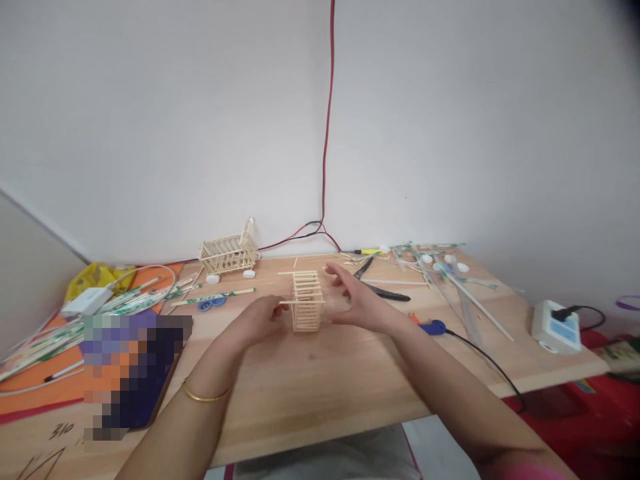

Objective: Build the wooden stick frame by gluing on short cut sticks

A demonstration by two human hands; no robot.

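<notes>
A small box-like frame of thin wooden sticks stands on the wooden table between my two hands. Two longer sticks jut from its left side. My left hand is just left of the frame, fingers loosely curved beside the lower jutting stick; whether they touch it is unclear. On the other side, my right hand is open, with fingers spread and a gap between them and the frame. Behind, to the left, rests a larger stick cart with white wheels.
Dark-handled pliers lie beyond my right hand. A blue glue gun with a black cable is nearer, left of a white power box. Wrapped chopsticks, blue round caps and a pixelated dark device occupy the left.
</notes>
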